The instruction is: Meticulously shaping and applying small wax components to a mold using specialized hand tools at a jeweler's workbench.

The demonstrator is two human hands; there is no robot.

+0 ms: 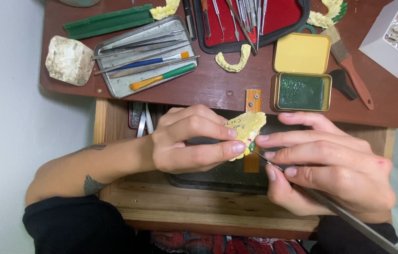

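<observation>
tools in tray (114, 84) left of tin (301, 91), brush (349, 66) right of tin

In the middle of the frame, the left hand (185, 141) holds a yellow dental cast (246, 129) between thumb and fingers. The right hand (330, 164) grips a thin metal carving instrument (321, 200), and its tip touches a small green spot on the lower edge of the cast. Above the hands, on the dark red table (218, 87), an open yellow tin of green wax (301, 91) stands. In the upper left lies a metal tray (114, 84) with brushes and tools, and a white plaster block (69, 60) rests beside it.
</observation>
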